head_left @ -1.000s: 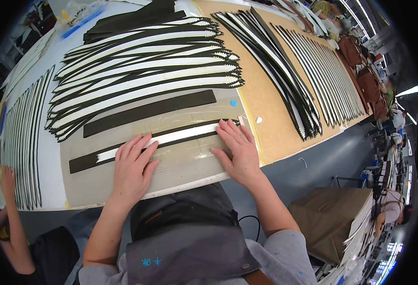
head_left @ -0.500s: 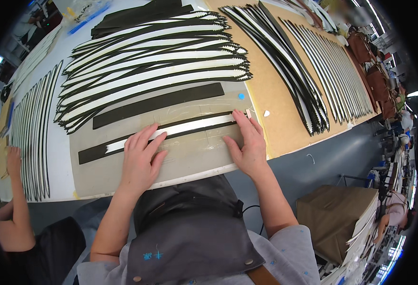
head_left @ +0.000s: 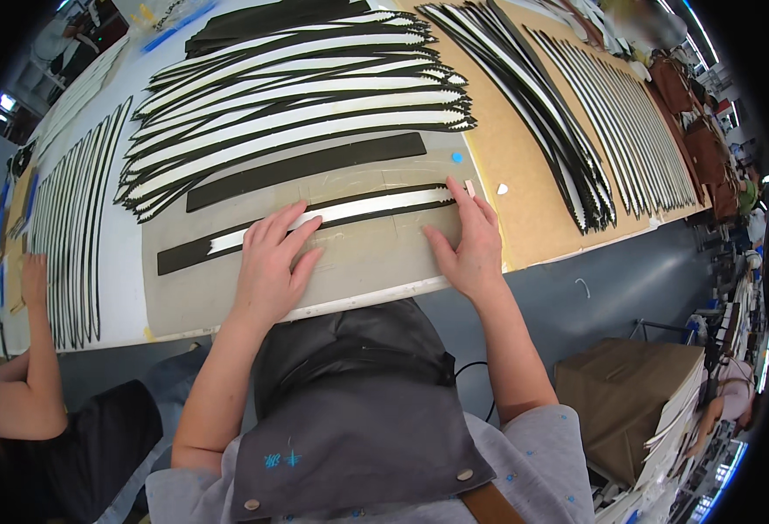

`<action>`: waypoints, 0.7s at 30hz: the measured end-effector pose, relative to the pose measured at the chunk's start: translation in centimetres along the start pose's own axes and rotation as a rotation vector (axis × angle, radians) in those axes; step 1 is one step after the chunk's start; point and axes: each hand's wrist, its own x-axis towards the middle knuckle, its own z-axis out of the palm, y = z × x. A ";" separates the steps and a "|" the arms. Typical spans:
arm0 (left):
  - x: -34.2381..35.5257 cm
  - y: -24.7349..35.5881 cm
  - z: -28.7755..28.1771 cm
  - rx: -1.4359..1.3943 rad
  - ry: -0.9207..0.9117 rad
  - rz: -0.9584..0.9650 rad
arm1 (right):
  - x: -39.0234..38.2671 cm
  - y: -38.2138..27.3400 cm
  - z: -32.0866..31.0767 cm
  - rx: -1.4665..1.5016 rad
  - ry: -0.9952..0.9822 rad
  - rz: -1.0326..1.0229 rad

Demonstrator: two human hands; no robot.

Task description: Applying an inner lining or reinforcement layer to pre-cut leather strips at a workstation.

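Note:
A long black strip with a white strip [head_left: 349,210] laid along it lies on a grey mat [head_left: 183,297] at the table's near edge. My left hand [head_left: 271,262] presses flat on the mat, its fingertips on the middle of the white strip. At the strip's right end my right hand [head_left: 467,244] rests with fingers spread, the index tip touching a small pale tab [head_left: 469,188]. A second plain black strip [head_left: 306,170] lies just beyond, parallel.
Many curved black-and-white strips [head_left: 297,105] are fanned out behind the mat, more rows [head_left: 629,131] on brown board at right and at left [head_left: 70,236]. Another person's arm [head_left: 31,349] rests at the left edge. A cardboard box [head_left: 629,393] stands lower right.
My right hand slid rightward along the white strip to its end. The left hand stayed near the strip's middle. The view shifted slightly.

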 end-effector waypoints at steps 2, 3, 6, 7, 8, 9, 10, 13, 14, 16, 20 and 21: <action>0.0 0.0 0.0 -0.010 0.005 -0.011 | 0.0 -0.1 0.0 -0.012 -0.009 0.000; 0.0 0.0 -0.1 -0.010 0.005 -0.011 | 0.1 -0.1 0.1 -0.020 -0.007 0.011; -0.1 0.0 -0.1 -0.019 0.010 -0.033 | 0.1 0.0 0.4 -0.039 -0.009 0.027; -0.1 0.1 0.0 -0.030 0.009 -0.034 | 0.0 0.1 0.4 -0.057 0.003 0.045; -0.3 0.1 0.2 -0.053 0.021 -0.045 | 0.0 0.1 0.3 -0.058 -0.018 0.062; -0.4 0.0 0.2 -0.048 0.028 -0.062 | 0.0 0.0 0.2 -0.050 -0.030 0.049; -0.5 0.0 0.1 -0.060 0.043 -0.043 | -0.1 -0.1 0.1 -0.054 -0.028 0.046; -0.7 -0.2 -0.1 -0.084 0.060 -0.042 | 0.0 0.0 0.2 -0.053 -0.050 0.057; -0.7 -0.2 -0.2 -0.102 0.058 -0.044 | -0.2 0.1 0.3 -0.047 -0.049 0.060; -0.9 -0.3 -0.1 -0.122 0.060 -0.071 | -0.3 -0.1 0.2 -0.040 -0.066 0.105; -0.7 0.0 -0.5 -0.160 0.073 -0.101 | -0.2 0.1 0.1 -0.042 -0.079 0.072; -0.6 0.1 -0.5 -0.196 0.057 -0.109 | -0.3 0.1 -0.1 -0.046 -0.082 0.075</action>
